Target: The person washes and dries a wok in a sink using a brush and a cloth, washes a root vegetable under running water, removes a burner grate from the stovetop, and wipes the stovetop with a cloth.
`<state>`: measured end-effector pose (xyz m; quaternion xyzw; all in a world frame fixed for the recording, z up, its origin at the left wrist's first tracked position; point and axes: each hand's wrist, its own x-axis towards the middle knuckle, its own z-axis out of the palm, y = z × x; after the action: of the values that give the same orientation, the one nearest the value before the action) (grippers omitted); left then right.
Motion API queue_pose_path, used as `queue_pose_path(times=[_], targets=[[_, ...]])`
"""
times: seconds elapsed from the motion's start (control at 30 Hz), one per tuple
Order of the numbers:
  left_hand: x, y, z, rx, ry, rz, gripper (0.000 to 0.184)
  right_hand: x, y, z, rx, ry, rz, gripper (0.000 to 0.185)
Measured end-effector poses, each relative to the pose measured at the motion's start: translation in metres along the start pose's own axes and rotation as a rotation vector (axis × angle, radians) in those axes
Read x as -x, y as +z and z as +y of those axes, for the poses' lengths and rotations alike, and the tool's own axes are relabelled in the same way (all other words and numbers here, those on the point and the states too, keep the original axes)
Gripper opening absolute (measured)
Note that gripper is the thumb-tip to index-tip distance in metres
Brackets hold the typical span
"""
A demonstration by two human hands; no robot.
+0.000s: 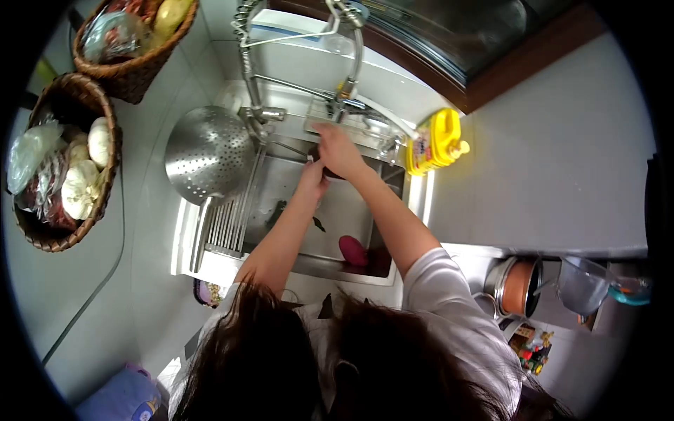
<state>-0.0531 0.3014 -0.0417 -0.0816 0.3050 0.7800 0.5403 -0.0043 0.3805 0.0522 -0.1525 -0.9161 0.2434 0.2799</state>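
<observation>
Over the back of the steel sink [281, 188], both hands are together around a dark reddish-brown rounded thing [333, 172], mostly covered by fingers, so its kind is unclear. My left hand [313, 178] is closed against it from the near left side. Curled over its top is my right hand [338, 152], below the faucet [342, 95]. A reddish-purple sweet potato [353, 250] lies in the sink's front right part. Small dark green scraps [319, 224] rest on the sink bottom, beside my left forearm.
A perforated steel strainer [210, 154] stands left of the sink. At the right rim is a yellow bottle [437, 144]. Wall baskets [105, 189] hold garlic and bags. Pots [518, 286] sit at lower right. A coiled spring hose [247, 63] rises behind the sink.
</observation>
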Motion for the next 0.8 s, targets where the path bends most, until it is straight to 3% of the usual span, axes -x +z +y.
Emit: queue_pose_path(times=[0.03, 0.1, 0.2, 0.23, 0.4, 0.53, 0.6, 0.73, 0.8], targets=[[-0.005, -0.015, 0.004, -0.01, 0.022, 0.038, 0.026, -0.018, 0.028, -0.005, -0.019, -0.087, 0.045, 0.039], [-0.006, -0.034, 0.017, -0.108, -0.014, 0.164, 0.025, -0.062, 0.077, -0.015, 0.019, -0.044, 0.06, 0.032], [0.005, -0.03, 0.02, -0.002, 0.109, -0.114, 0.029, -0.095, 0.1, -0.033, 0.234, 0.116, -0.121, 0.022], [0.008, -0.027, 0.022, 0.021, 0.063, -0.113, 0.031, -0.097, 0.102, -0.039, 0.333, 0.188, -0.218, 0.019], [0.052, 0.027, 0.045, 0.107, -0.106, -0.256, 0.038, -0.089, 0.097, -0.042, 0.384, 0.281, -0.164, 0.012], [0.064, 0.045, 0.05, 0.042, -0.024, -0.212, 0.028, -0.087, 0.095, -0.032, 0.404, 0.401, -0.211, 0.01], [0.083, 0.055, 0.057, 0.055, -0.002, -0.234, 0.027, -0.081, 0.108, -0.023, 0.427, 0.444, -0.194, 0.01], [0.048, -0.008, 0.03, -0.164, 0.038, -0.145, 0.028, -0.079, 0.115, -0.031, 0.251, 0.598, -0.069, 0.015], [0.042, -0.03, 0.022, -0.176, 0.036, -0.16, 0.024, -0.077, 0.125, -0.037, 0.198, 0.562, 0.102, 0.013]])
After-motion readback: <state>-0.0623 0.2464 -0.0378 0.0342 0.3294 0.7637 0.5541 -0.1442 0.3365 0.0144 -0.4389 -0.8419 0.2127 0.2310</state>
